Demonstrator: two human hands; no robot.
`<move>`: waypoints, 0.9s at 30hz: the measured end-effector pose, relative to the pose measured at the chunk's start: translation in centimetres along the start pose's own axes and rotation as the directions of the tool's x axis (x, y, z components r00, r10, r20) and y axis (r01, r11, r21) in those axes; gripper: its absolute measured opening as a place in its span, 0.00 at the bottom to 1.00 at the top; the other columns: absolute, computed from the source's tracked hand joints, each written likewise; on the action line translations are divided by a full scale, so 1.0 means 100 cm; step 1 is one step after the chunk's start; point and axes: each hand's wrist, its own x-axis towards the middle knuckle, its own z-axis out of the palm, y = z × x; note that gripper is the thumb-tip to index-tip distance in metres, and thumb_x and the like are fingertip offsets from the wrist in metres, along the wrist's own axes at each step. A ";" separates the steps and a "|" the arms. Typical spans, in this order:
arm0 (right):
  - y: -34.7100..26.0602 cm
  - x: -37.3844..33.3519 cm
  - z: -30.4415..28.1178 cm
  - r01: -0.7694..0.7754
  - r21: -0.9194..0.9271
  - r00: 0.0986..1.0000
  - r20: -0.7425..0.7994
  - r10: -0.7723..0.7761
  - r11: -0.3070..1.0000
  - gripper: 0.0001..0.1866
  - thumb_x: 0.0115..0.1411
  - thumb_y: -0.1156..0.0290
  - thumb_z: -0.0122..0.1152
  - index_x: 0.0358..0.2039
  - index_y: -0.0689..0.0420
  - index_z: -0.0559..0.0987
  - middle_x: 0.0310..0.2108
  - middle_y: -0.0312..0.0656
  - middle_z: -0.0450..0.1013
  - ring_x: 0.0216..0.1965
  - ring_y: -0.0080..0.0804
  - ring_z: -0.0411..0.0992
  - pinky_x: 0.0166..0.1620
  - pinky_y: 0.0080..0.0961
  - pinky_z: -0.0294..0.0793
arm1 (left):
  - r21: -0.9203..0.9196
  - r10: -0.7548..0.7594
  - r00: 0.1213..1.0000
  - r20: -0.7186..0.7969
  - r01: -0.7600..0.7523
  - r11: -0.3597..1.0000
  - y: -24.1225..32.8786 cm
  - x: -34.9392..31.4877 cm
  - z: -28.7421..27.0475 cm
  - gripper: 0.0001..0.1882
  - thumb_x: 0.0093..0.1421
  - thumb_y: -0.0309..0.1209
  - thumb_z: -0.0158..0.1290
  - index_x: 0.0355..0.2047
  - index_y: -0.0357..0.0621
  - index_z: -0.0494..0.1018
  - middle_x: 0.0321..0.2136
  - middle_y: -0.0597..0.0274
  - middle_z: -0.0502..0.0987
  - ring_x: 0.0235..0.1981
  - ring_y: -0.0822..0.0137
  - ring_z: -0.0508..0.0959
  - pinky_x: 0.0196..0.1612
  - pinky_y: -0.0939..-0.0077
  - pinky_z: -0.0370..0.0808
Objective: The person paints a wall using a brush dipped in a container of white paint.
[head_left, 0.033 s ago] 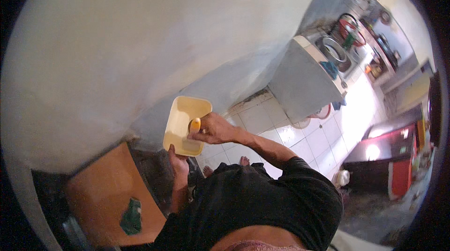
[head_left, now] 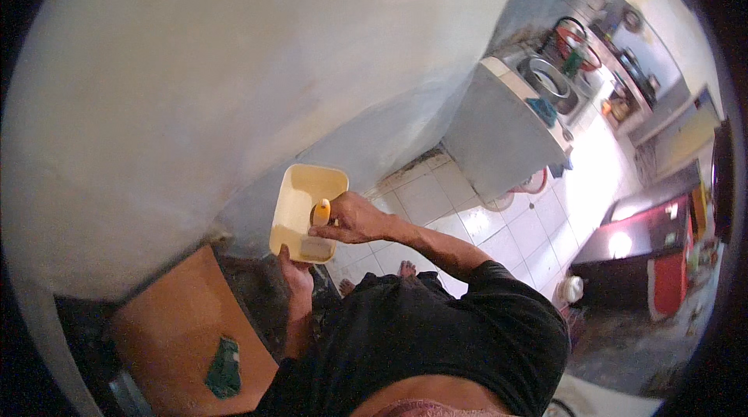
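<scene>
A pale yellow rectangular tub [head_left: 290, 200] is held up before my body, near the wall. My left hand [head_left: 296, 270] grips its near rim, the thumb over the edge and the other fingers mostly hidden underneath. My right hand [head_left: 354, 218] reaches over the tub's right side, closed round what looks like a small paint roller with a yellow handle [head_left: 323, 209]. The roller's pale head [head_left: 315, 248] is inside the tub, close to the near wall. How much paint lies in the tub I cannot tell.
A bare plastered wall [head_left: 234, 66] rises ahead and left. An orange-brown board or tabletop [head_left: 179, 323] at lower left bears a green packet [head_left: 224, 368]. On the right stand a counter [head_left: 487, 125] with a basin [head_left: 547, 78] and a dark glossy cabinet [head_left: 615, 249]. White tiles [head_left: 436, 191] cover the floor.
The roller's head sits slightly differently in the tub, with its pale end showing more clearly. Both hands keep their hold; the whole view has shifted a little.
</scene>
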 end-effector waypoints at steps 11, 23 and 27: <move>-0.006 0.032 -0.018 -0.217 -0.205 0.909 -0.399 0.121 0.954 0.09 0.57 0.65 0.61 0.33 0.57 0.78 0.22 0.45 0.75 0.23 0.42 0.75 0.27 0.35 0.72 | 0.035 -0.049 0.985 0.165 0.044 0.998 0.017 0.056 -0.064 0.30 0.60 0.53 0.46 0.55 0.45 0.65 0.45 0.62 0.75 0.41 0.66 0.77 0.31 0.71 0.73; -0.043 0.035 -0.005 -0.009 -0.146 0.962 -0.272 -0.031 0.989 0.09 0.55 0.68 0.64 0.34 0.57 0.77 0.25 0.45 0.75 0.28 0.44 0.75 0.31 0.34 0.72 | 0.094 -0.094 0.950 0.297 0.069 0.993 0.036 0.072 -0.058 0.28 0.61 0.53 0.45 0.51 0.44 0.67 0.41 0.61 0.76 0.36 0.68 0.78 0.26 0.77 0.72; -0.046 0.042 0.021 -0.088 0.022 0.988 -0.126 0.090 0.996 0.09 0.56 0.68 0.63 0.34 0.59 0.79 0.27 0.45 0.77 0.26 0.38 0.75 0.30 0.31 0.72 | -0.032 -0.047 0.991 0.127 0.051 0.998 0.049 0.064 -0.032 0.28 0.61 0.53 0.46 0.51 0.43 0.67 0.40 0.61 0.76 0.35 0.68 0.78 0.26 0.75 0.72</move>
